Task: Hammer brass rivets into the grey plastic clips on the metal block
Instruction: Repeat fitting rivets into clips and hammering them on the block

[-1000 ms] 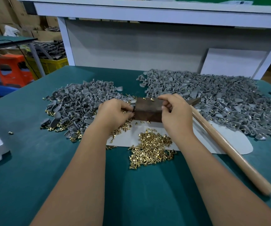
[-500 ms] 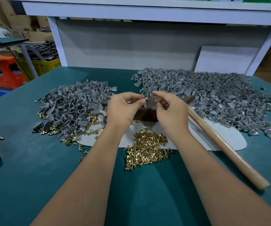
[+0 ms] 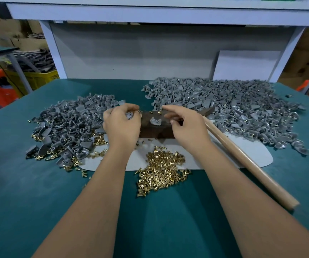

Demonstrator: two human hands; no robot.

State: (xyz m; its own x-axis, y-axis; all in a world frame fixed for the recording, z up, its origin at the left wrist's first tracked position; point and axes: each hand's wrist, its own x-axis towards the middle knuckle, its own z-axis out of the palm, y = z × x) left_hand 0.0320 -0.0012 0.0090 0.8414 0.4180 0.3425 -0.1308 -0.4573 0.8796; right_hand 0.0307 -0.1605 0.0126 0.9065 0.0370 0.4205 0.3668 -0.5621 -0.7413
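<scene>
Metal block (image 3: pixel 155 127) sat dead centre on the white mat (image 3: pixel 252 155), dark, long side toward the person, likely so both hands could work it from either end. One grey clip (image 3: pixel 155 121) lay on the block's top face, flat, not held by anything. A few loose brass rivets (image 3: pixel 160 113) sat on the block's far edge, probably staged for seating.

Left hand (image 3: pixel 121 125) was at the block's left end, fingers curled round a grey clip (image 3: pixel 129 115); whether a rivet was already in it I couldn't tell, too small. Right hand (image 3: pixel 185 125) hovered over the block's right end, index finger stretched out straight toward the rivets on the block, other fingers loosely curled, nothing visibly in it. Read as reaching for a rivet or nudging one, judgement only.

Hammer (image 3: pixel 243 155) lay untouched just right of the right hand, wooden handle angled toward the person, head end against the block's right end. Handy for a right-hand pickup once the clip is loaded; no striking possible yet.

Main rivet pile (image 3: pixel 161 172) was just in front of the block, between the forearms, shortest reach. Grey clips in two heaps: the left heap (image 3: pixel 70 127) had brass mixed in along its near edge, so likely finished parts; the right heap (image 3: pixel 233 107) bigger and mostly bare grey, likely stock. In on the right, out on the left, looked like the flow.

Green table top (image 3: pixel 38 202) under it all; yellow crate (image 3: pixel 38 79) off left behind.
</scene>
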